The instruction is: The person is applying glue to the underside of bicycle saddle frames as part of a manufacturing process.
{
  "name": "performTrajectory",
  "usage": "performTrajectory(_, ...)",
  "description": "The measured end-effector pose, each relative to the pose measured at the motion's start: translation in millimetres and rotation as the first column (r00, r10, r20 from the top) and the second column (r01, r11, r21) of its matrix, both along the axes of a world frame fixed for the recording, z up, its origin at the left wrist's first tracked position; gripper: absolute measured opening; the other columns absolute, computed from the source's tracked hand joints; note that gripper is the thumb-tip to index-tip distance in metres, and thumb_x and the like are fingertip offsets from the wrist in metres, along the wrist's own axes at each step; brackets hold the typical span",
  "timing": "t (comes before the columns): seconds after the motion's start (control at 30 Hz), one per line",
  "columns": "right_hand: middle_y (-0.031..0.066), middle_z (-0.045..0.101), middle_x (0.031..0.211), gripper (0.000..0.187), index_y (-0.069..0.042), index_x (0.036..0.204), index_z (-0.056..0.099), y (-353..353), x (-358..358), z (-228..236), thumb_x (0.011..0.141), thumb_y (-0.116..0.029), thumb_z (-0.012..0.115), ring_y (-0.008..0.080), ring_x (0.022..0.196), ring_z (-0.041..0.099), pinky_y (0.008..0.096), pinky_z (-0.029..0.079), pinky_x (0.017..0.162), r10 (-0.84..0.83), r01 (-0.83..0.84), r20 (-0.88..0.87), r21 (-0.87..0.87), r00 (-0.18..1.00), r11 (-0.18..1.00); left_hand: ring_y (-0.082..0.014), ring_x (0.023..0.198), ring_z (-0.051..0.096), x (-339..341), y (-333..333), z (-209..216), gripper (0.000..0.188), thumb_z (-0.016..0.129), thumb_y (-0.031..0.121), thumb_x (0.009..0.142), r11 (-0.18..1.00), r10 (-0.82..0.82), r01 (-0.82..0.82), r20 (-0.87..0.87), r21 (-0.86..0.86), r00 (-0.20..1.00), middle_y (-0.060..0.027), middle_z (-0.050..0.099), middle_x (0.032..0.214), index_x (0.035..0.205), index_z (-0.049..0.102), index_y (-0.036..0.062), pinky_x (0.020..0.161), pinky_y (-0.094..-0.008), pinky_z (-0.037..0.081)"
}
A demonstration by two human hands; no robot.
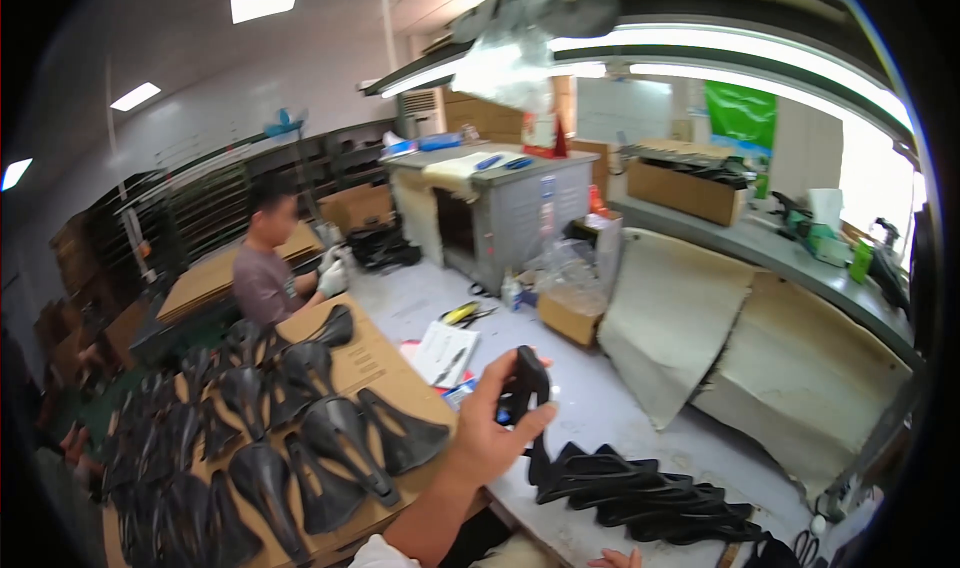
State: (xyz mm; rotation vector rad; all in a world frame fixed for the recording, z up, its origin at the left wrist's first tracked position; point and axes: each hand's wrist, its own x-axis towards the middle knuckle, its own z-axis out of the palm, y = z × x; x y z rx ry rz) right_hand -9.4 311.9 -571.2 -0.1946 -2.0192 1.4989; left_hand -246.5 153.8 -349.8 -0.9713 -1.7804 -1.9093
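Note:
My left hand (488, 423) is raised over the table and closed around a black bicycle saddle (524, 388), seen nearly edge-on, with the thumb on its near side. At the lower edge, only some fingers of my right hand (616, 559) show; they look apart, and nothing is visible in them. Close to that hand, a row of nested black saddles (640, 493) lies on the pale tabletop (585, 408). To the left, many more black saddles (262, 483) are spread over a cardboard sheet (385, 373).
A person (275, 253) in white gloves stands at the far left of the table. A booklet (443, 353), a yellow-handled tool (461, 314) and a cardboard box (570, 318) lie beyond my left hand. Scissors (804, 546) sit at the lower right. Pale sheets (680, 318) lean along the right.

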Motion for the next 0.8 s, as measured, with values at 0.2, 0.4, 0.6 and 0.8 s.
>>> performTrajectory(0.2,0.0199,0.056,0.127,0.082,-0.001,0.152,0.018,5.6,-0.1,-8.6,0.088,-0.003,0.070,0.0229,0.094,0.065,0.0322,0.055,0.074,-0.060,0.060,0.005,0.015,0.998,0.998,-0.0192,0.088,0.057,-31.0,5.9,-0.1,0.063,0.083,0.011,0.077,0.948,0.008,-0.076,-0.217,-0.307,0.976,-0.0080,0.058,0.100,0.133,0.054,0.0021,0.079,-0.0300,0.050)
performTrajectory(0.4,0.0213,0.059,0.123,0.073,0.000,0.150,0.026,18.7,4.1,-19.1,0.090,-0.005,0.068,0.0232,0.089,0.066,0.0332,0.056,0.073,-0.117,0.117,-0.001,0.047,0.993,0.992,-0.0245,0.090,0.058,-36.4,36.3,-14.5,0.065,0.078,0.013,0.083,0.872,-0.101,0.008,-0.165,-0.489,0.981,-0.0124,0.059,0.102,0.140,0.049,0.0023,0.082,-0.0317,0.049)
performTrajectory(0.6,0.0191,0.061,0.117,0.067,0.000,0.149,0.027,20.9,12.3,-12.7,0.094,-0.009,0.064,0.0214,0.081,0.064,0.0335,0.056,0.069,-0.182,0.183,0.109,0.005,0.977,0.983,-0.0354,0.101,0.058,-43.7,53.7,-48.7,0.066,0.074,0.021,0.088,0.806,-0.186,0.038,-0.191,-0.591,0.964,-0.0195,0.062,0.111,0.144,0.045,0.0008,0.090,-0.0399,0.047)
performTrajectory(0.8,0.0168,0.061,0.112,0.059,0.000,0.149,0.028,21.8,3.1,-14.7,0.098,-0.010,0.058,0.0173,0.070,0.061,0.0316,0.053,0.058,-0.105,0.103,0.136,0.025,0.985,0.994,-0.0392,0.103,0.057,-43.2,30.2,-76.5,0.063,0.072,0.022,0.089,0.735,-0.146,0.017,-0.133,-0.678,0.980,-0.0227,0.062,0.115,0.143,0.045,0.0005,0.090,-0.0425,0.046)
